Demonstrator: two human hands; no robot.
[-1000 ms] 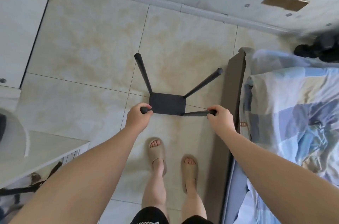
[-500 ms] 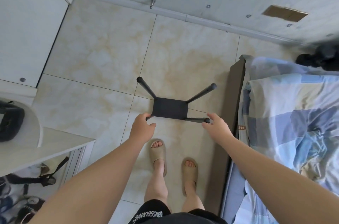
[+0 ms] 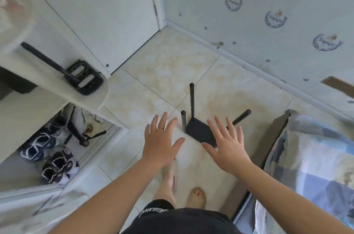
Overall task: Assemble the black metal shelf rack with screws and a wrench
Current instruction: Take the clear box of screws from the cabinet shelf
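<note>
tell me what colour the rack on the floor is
The rack is plain black all over, with no pattern. It shows best in the head view, the only one.

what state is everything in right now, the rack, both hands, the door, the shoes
black rack, upside down on the floor, legs pointing up, gripped by neither hand
left hand, open, fingers spread, holding nothing
right hand, open, fingers spread, holding nothing, overlapping the rack's panel in view
white door, shut
shoes, lying on a low shelf
</note>
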